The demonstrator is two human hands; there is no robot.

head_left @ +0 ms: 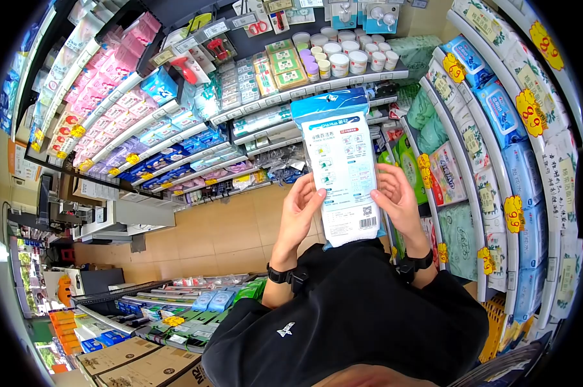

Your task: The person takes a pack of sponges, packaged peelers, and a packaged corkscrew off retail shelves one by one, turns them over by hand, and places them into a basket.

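Two hands, left hand and right hand, grip the blue-and-white package, upright at frame center, shelves beyond!

Bright, even light; fisheye curvature, black corners.

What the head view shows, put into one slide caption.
Left hand and right hand hold a blue-and-white package, barcode facing the camera, amid stocked shop shelves.

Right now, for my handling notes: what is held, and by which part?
A package, by its lower half: left hand at one side edge, right hand at the other.
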